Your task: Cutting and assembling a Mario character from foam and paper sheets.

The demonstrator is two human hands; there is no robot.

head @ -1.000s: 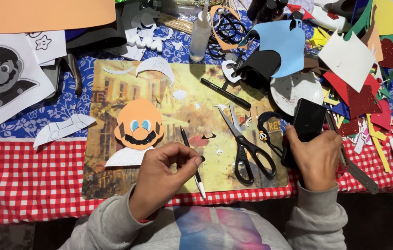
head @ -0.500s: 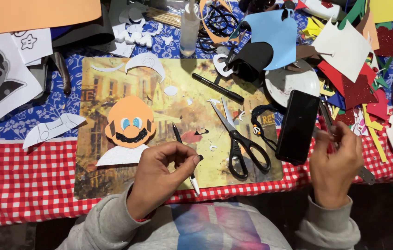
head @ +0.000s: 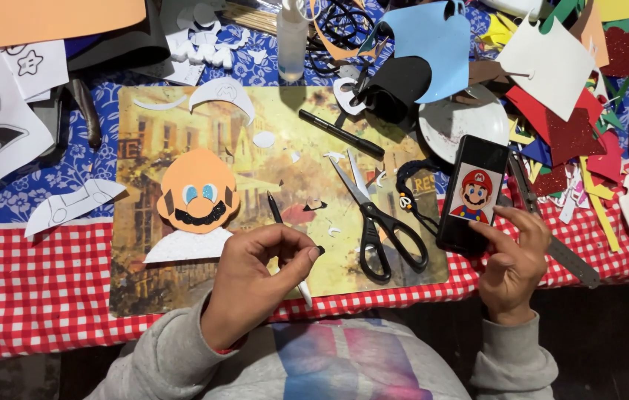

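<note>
Grey sweatshirt sleeves with ribbed cuffs, a reddish edge under the left cuff, faded multicoloured print on the chest

The table (head: 25, 296) wore a red-checked cloth along its near edge and a blue floral one farther back; dark floor (head: 611, 348) lay below.
</note>
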